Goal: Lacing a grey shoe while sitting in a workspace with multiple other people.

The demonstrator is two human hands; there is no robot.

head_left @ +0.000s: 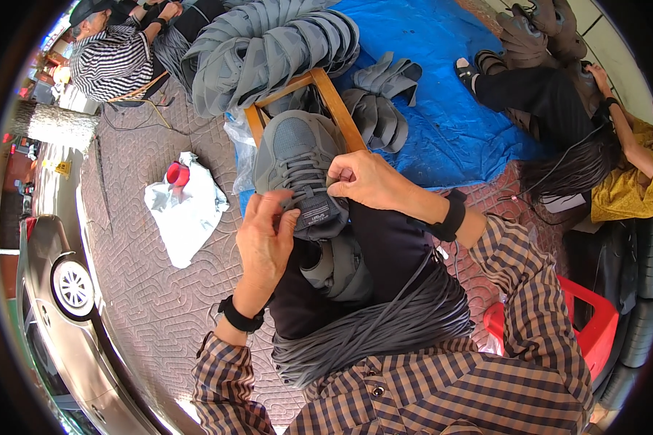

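Observation:
A grey shoe upper with a blue-grey mesh toe stands in front of me, toe pointing away, against a wooden frame. Grey shoelace crosses its front in several rows above the labelled tongue. My left hand is closed in a pinch at the tongue's left side, on the shoelace. At the right edge of the lacing, my right hand pinches the shoelace between thumb and curled fingers. Across my lap lies a thick bundle of grey laces. Another grey upper rests between my legs.
Rows of grey uppers are stacked beyond the frame, with more on a blue tarp. White plastic bag and red tape roll lie at left. A co-worker sits far left, another right, by a red stool.

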